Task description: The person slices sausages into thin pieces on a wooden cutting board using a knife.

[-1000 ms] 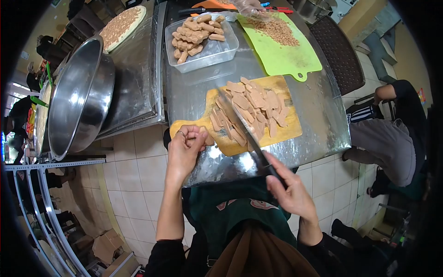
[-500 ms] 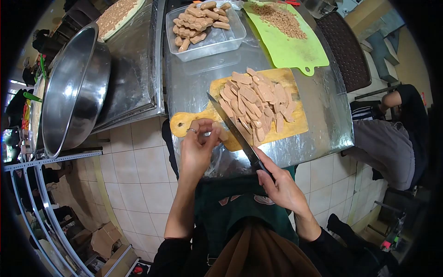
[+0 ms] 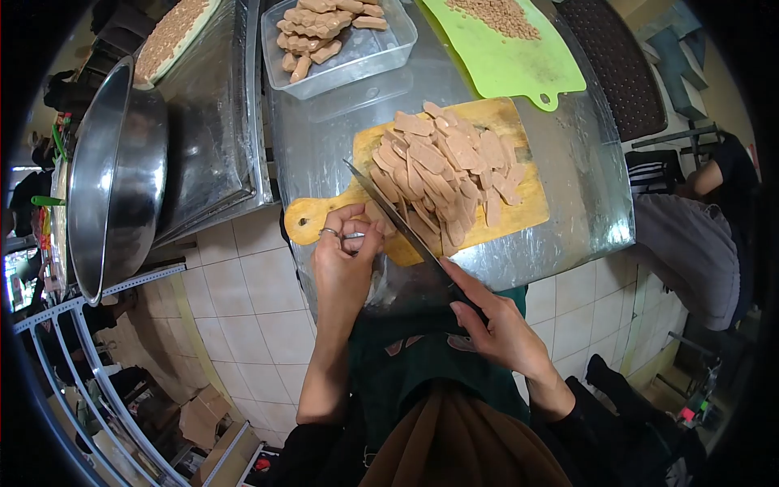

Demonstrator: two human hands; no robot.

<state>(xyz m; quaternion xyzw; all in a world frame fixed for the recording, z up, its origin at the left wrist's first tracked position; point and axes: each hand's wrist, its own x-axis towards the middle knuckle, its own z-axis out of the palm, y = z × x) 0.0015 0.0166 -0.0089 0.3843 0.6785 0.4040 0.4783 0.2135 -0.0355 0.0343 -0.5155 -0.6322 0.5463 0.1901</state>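
Note:
Sausage slices (image 3: 442,166) lie heaped on a wooden cutting board (image 3: 304,217), whose round handle points left. My right hand (image 3: 507,329) is closed around the dark handle of a kitchen knife (image 3: 395,213). The blade slants up and left along the near-left side of the heap. Beside the blade, my left hand (image 3: 345,256) has its fingers bent in a pinch on a small sausage piece (image 3: 378,217), partly hidden by the fingers. There is a ring on one of its fingers.
A clear plastic container (image 3: 349,75) with whole sausages (image 3: 312,31) stands at the back. To its right, a green cutting mat (image 3: 527,73) bears small brown bits (image 3: 495,18). A large steel bowl (image 3: 122,187) sits left. Another person (image 3: 682,243) is seated at right.
The view has shifted slightly, so the board and container appear farther left and higher. Both hands stay close to the board, with the knife and sausage piece still held.

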